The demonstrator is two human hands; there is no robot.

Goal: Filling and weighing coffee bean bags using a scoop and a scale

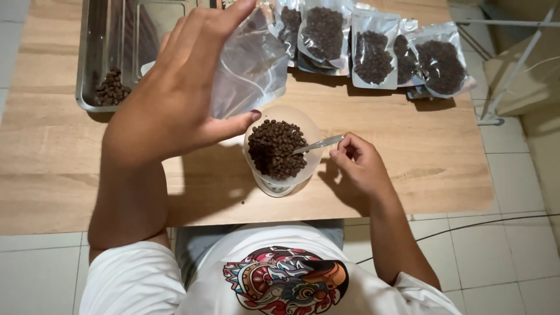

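My left hand (175,99) is raised above the wooden table (408,146) and holds an empty clear plastic bag (251,70) by its edge. Just below the bag a clear bowl (311,131) full of dark brown beans rests on a small scale (274,188). My right hand (359,160) grips the handle of a metal spoon (318,144), whose tip lies in the beans (274,149).
Several filled clear bags of beans (373,49) lie in a row at the table's far edge. A metal tray (93,52) at the far left holds a small heap of beans (112,87). White floor tiles and a thin cable (466,224) are to the right.
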